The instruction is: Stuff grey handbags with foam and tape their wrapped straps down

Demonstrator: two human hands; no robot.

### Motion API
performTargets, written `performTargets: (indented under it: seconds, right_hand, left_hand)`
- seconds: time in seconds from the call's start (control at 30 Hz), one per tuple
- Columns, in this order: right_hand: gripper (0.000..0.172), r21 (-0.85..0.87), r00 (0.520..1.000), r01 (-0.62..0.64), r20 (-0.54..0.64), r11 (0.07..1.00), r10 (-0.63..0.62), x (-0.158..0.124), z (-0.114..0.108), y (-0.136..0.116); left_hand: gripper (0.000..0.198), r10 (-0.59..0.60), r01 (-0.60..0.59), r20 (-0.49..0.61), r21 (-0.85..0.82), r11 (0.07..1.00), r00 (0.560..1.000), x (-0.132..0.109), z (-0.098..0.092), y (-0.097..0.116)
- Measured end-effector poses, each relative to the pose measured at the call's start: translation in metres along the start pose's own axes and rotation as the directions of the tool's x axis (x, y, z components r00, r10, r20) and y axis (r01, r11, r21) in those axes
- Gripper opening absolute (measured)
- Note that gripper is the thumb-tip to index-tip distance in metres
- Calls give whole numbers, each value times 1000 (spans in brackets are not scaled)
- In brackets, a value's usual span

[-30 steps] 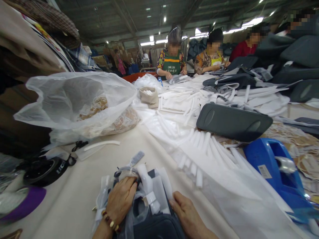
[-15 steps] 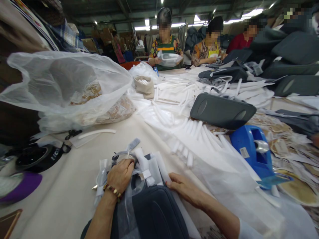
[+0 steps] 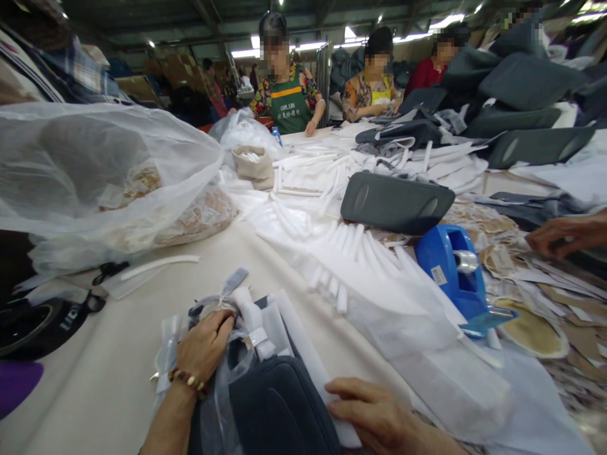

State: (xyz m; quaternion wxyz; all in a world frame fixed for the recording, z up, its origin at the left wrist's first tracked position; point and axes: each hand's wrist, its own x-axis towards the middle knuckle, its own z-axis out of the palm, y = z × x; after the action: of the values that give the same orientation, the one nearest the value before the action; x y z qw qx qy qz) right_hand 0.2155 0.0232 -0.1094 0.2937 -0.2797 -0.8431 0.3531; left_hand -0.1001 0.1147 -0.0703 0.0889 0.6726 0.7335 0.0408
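Note:
A dark blue-grey fabric bag (image 3: 279,404) lies in front of me, with clear plastic wrapping over its left side and its top. At the top end, my left hand (image 3: 206,344) is closed over the plastic-wrapped straps (image 3: 220,303); its fingertips are partly hidden. White foam pieces (image 3: 249,309) and a wrapped buckle-like part stick up beside it. Along the bag's right side runs a white foam sheet (image 3: 303,341). My right hand (image 3: 367,407) rests its fingers, mostly stretched out, on that sheet's edge near the bag's lower right.
A large clear plastic bag (image 3: 190,145) of brown scraps stands left. White foam strips (image 3: 351,243), a grey case (image 3: 398,202) and a blue tape dispenser (image 3: 448,272) lie right. Tape rolls sit at the left edge. Co-workers stand across the table; another person's hand (image 3: 569,235) reaches in from the right.
My right hand has moved down along the bag's side toward me. My left hand keeps its place. The co-worker opposite no longer holds up clear plastic. Another person's hand has come farther in at right.

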Motion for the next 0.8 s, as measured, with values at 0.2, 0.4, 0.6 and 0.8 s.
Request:
performTargets:
  seconds: [0.2,0.4,0.6,0.8]
  right_hand:
    - [27,-161,997,41,-59,986,-51,29,25,13]
    - [14,-139,979,-95,-195,986,66,37,36,5]
    - [7,176,971,-153,-158,972,182,36,19,-3]
    - [14,343,949,-85,-258,935,181,52,37,1]
  left_hand:
    - [44,-44,44,-14,-35,998,999,1,3,-4]
    - [45,-10,7,-48,-57,998,999,3,9,-12]
    - [41,-38,35,-76,-45,998,996,1,8,-10]
    - [38,-68,68,-2,18,998,998,0,-1,6]
